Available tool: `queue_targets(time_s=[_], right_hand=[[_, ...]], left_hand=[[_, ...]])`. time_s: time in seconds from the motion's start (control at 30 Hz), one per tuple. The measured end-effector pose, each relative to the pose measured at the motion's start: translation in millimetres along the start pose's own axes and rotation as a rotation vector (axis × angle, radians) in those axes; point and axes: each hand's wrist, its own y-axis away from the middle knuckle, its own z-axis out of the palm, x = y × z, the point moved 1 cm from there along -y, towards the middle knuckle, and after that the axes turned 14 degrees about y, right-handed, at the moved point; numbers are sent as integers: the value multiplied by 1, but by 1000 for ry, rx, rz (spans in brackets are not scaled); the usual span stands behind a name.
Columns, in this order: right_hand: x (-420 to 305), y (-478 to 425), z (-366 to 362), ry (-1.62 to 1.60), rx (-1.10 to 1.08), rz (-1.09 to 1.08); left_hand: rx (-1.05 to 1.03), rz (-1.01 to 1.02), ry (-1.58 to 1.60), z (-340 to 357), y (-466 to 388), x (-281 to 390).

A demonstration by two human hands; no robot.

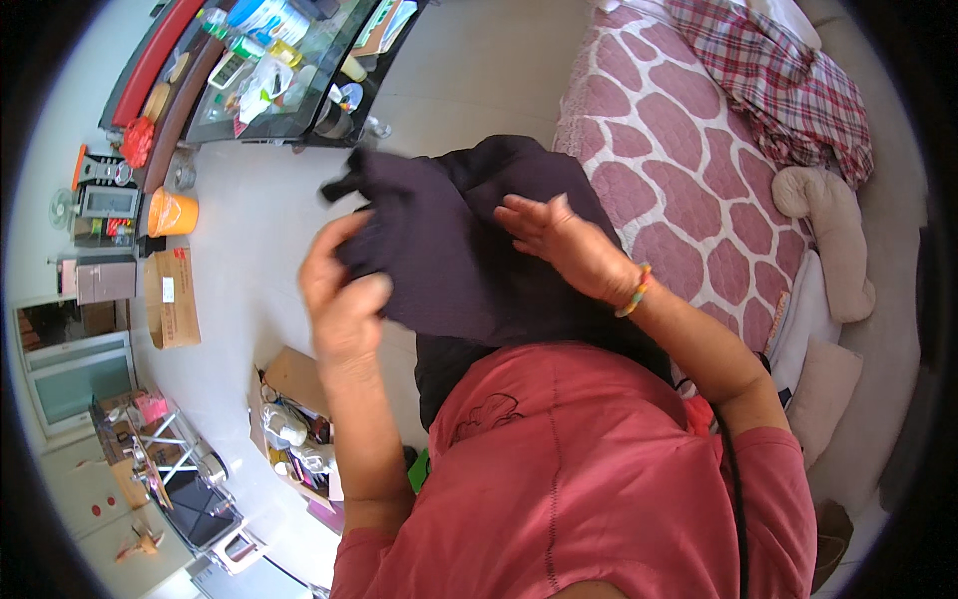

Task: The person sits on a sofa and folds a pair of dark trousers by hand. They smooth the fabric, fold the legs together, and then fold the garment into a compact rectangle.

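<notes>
A dark purple-black cloth (449, 254), apparently a garment, is spread over my lap, which is covered in black fabric. My left hand (340, 288) grips its left edge between thumb and fingers, slightly blurred. A bunched strip of the dark cloth sticks out above that hand. Over the right part of the cloth is my right hand (565, 247), flat, its fingers extended and holding nothing. Whether it touches the cloth I cannot tell. A beaded bracelet (636, 290) circles the right wrist.
To the right is a sofa seat under a pink-and-white patterned cover (688, 157), with a plaid cloth (786, 75) and a beige cushion (831, 239). A cluttered glass table (307, 112) stands ahead. On the left are an orange bin (172, 213) and an open cardboard box (299, 378) of items.
</notes>
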Motion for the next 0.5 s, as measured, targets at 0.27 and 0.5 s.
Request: queue_targets(time_s=[0.27,0.5], right_hand=[[33,71,-128,-534,237,47],[28,93,-129,563,814,131]], left_hand=[[-1070,-82,-957,120,32,-169],[-1008,132,-614,105,36,-163]])
